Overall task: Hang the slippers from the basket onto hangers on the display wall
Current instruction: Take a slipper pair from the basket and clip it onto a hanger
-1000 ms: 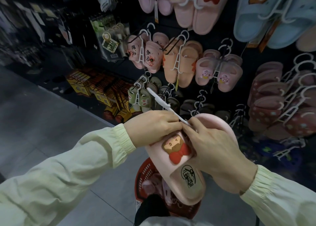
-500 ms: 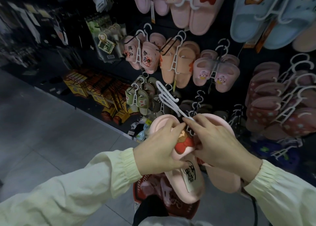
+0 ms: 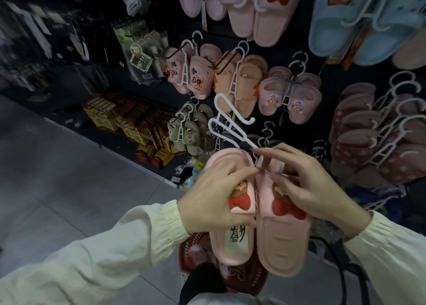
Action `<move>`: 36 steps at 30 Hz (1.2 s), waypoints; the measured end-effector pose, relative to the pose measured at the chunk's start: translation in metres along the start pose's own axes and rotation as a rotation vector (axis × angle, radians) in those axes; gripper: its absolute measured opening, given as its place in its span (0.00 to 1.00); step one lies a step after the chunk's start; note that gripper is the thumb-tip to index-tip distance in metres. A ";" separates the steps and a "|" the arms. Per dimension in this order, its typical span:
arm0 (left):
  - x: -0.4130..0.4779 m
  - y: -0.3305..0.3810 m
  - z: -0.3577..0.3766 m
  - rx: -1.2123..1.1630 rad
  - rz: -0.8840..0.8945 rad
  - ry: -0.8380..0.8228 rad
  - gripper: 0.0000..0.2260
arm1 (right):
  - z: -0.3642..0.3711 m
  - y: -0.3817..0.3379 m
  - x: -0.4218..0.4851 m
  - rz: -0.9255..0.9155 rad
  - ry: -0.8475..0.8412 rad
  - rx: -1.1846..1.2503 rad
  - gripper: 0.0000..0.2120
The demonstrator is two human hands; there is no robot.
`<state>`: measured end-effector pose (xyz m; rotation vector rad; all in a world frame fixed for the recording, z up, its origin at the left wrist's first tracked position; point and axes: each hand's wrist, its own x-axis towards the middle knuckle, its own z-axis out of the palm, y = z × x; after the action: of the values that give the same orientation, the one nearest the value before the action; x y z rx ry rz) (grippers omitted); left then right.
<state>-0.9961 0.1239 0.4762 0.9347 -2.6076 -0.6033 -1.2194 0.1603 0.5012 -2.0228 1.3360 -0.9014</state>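
Dark wall (image 3: 288, 48) ahead is crowded with hung pairs (image 3: 267, 97); open grey floor (image 3: 69, 178) lies to your left.
You hold the pink slippers (image 3: 281, 242) side by side just above the red basket (image 3: 191, 244), near you and short of the wall. Your left hand (image 3: 214, 203) curls over the left one's strap. Your right hand (image 3: 315, 187) pinches the lower end of the white hanger (image 3: 227, 124) at the pair's far edge. Its hook tilts up and left, in front of a green pair (image 3: 184, 136). Each strap bears a figure with a red bow.
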 end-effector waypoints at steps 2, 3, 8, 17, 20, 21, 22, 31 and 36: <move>0.000 0.002 0.002 0.030 -0.004 0.034 0.41 | 0.003 0.000 -0.001 -0.023 0.043 0.023 0.23; 0.000 0.003 0.003 0.049 -0.002 0.054 0.41 | 0.005 0.000 -0.001 -0.035 0.063 0.031 0.22; 0.000 0.010 0.008 0.164 -0.014 0.159 0.42 | 0.009 0.000 -0.003 -0.078 0.137 0.076 0.21; -0.001 0.017 0.018 0.210 -0.009 0.201 0.36 | 0.013 0.005 -0.011 -0.057 0.251 0.088 0.21; 0.000 0.016 0.019 0.186 -0.021 0.166 0.36 | 0.018 0.006 -0.012 -0.062 0.292 0.043 0.22; 0.001 0.016 0.019 0.181 -0.022 0.163 0.36 | 0.019 0.006 -0.012 -0.069 0.322 0.039 0.21; 0.002 0.016 0.018 0.183 -0.020 0.163 0.36 | 0.020 0.006 -0.011 -0.073 0.350 0.041 0.20; 0.016 0.014 0.009 0.198 -0.001 0.178 0.35 | 0.010 -0.002 -0.002 -0.079 0.434 0.010 0.19; 0.024 0.013 0.000 0.207 0.005 0.187 0.37 | 0.002 -0.009 0.004 -0.032 0.500 0.079 0.15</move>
<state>-1.0210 0.1173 0.4863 0.9931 -2.5360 -0.2337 -1.2122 0.1601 0.5075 -1.8286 1.4910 -1.5212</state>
